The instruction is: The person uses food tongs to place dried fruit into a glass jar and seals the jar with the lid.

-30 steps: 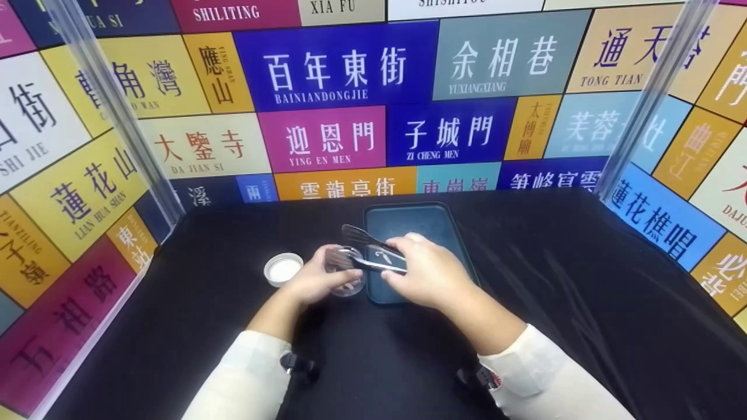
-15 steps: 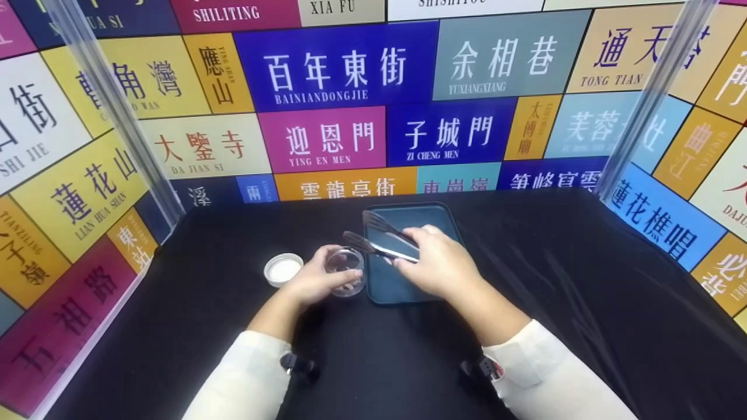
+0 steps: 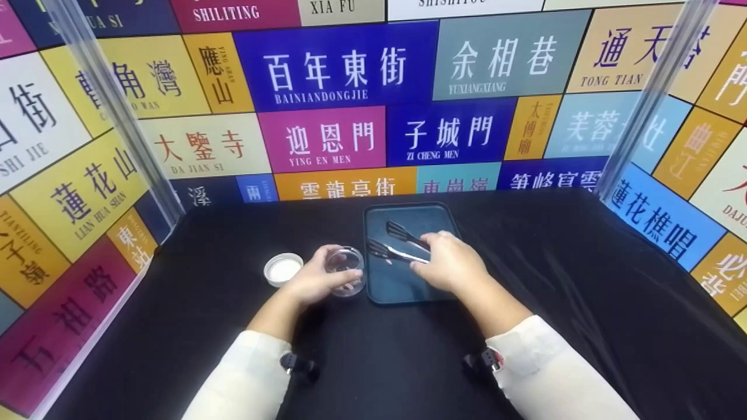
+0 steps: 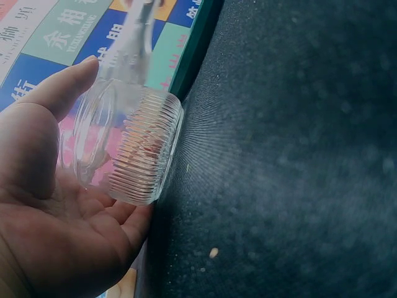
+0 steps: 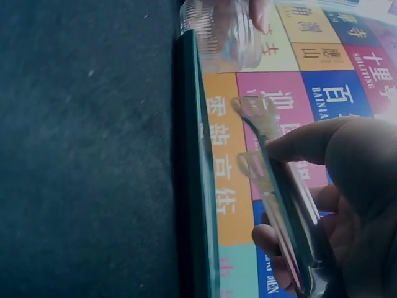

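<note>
Clear jar [image 3: 345,269], just beside the left edge of the tray [image 3: 402,291], left hand [image 3: 310,281] curled round it; metal tongs [image 3: 404,255], over the tray, tips parted, right hand [image 3: 452,261] pinching them; white lid [image 3: 284,269], head view only; pale speck [image 4: 214,252] on black cloth [image 4: 279,155], left wrist view only.

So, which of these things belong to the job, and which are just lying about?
In the job, it seems:
clear ribbed jar, held by the left hand
slotted tongs, held by the right hand
dark teal tray, beside the jar
pale bit near the tongs, too small to identify

Just lying about, probably:
white lid, untouched, perhaps the jar's
black cloth
sign-printed backdrop
</note>
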Demonstrator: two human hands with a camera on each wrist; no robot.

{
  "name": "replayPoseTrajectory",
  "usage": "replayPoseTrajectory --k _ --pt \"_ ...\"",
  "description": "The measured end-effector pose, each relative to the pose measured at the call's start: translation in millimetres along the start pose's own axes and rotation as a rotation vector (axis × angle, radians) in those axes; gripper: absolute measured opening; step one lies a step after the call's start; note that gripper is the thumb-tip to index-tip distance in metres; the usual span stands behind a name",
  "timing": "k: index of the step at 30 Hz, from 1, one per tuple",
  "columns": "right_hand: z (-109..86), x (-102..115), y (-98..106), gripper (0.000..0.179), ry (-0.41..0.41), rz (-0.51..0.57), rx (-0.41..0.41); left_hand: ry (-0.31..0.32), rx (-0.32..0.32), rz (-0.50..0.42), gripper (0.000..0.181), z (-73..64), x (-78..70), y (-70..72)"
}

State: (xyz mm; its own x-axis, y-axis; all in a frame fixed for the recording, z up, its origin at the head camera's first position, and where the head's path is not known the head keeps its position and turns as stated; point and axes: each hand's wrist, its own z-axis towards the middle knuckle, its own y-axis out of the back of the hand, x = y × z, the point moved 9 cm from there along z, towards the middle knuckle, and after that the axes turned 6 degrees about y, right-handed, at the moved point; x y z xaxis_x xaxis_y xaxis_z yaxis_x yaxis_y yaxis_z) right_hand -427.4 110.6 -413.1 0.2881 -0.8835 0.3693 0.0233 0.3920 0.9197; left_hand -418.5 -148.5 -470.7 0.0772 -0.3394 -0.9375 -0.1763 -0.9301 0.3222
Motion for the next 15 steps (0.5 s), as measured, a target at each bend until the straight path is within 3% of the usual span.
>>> replayPoseTrajectory --k 7,15 --pt "2.4 -11.9 -14.0 0.064 -0.015 -0.045 0.076 -0.007 -0.001 -0.007 0.086 1.1 0.3 -0.1" --pt "7.2 -23.9 -16.7 0.051 -0.043 -0.037 0.071 -0.006 0.002 -0.013 0.088 1.6 1.7 -0.5"
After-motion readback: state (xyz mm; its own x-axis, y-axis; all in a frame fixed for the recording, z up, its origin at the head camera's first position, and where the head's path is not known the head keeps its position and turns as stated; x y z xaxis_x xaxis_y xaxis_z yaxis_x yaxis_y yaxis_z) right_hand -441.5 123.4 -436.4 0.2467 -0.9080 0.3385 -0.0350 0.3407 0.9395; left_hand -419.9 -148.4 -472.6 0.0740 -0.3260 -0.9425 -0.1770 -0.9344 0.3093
